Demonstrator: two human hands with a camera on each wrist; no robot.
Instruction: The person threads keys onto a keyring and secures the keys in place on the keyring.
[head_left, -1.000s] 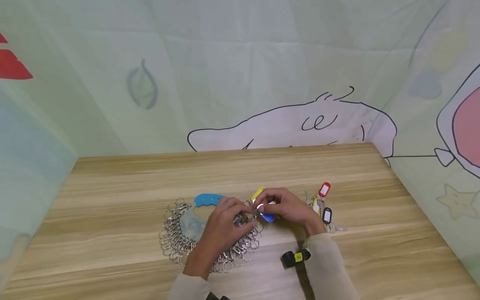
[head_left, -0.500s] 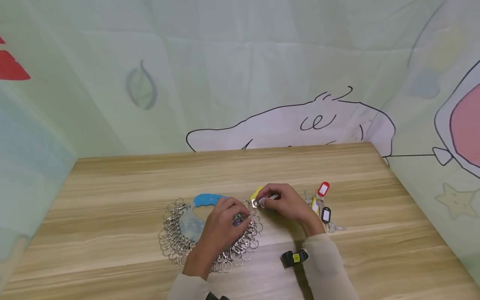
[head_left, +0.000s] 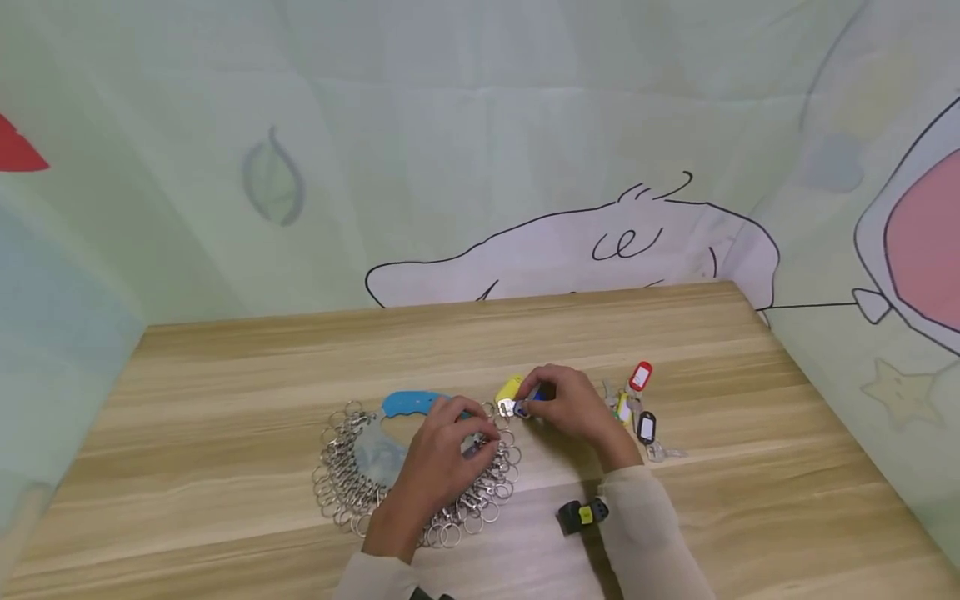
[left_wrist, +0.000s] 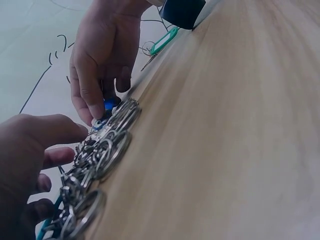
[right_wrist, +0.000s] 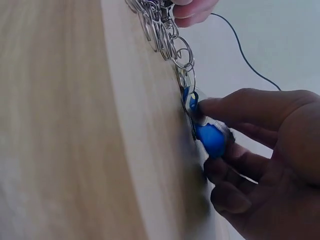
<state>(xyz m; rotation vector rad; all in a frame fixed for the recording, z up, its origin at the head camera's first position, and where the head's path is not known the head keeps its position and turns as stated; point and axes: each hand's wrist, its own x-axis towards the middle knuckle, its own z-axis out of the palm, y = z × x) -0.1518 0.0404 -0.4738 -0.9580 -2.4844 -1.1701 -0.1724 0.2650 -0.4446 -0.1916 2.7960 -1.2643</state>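
A clear key carrier plate with a blue handle lies on the table, its edge lined with metal snap hooks and split rings. Over its right side, my left hand has thumb and finger curled at a snap hook, apparently pinching it; the contact is partly hidden. Just beyond the plate's right edge, my right hand pinches a blue key tag, whose eyelet sits at a split ring. Beside those fingertips lies a yellow key tag with a silver key.
To the right lies a small group of keys and tags: a red tag, a yellow tag, a black tag and a key. The wooden table meets printed cloth walls. A black wrist device sits by the right sleeve.
My left thumb and finger have drawn back slightly left from the right hand. The right fingers have shifted on the blue tag, tilting it. The head view has turned slightly.
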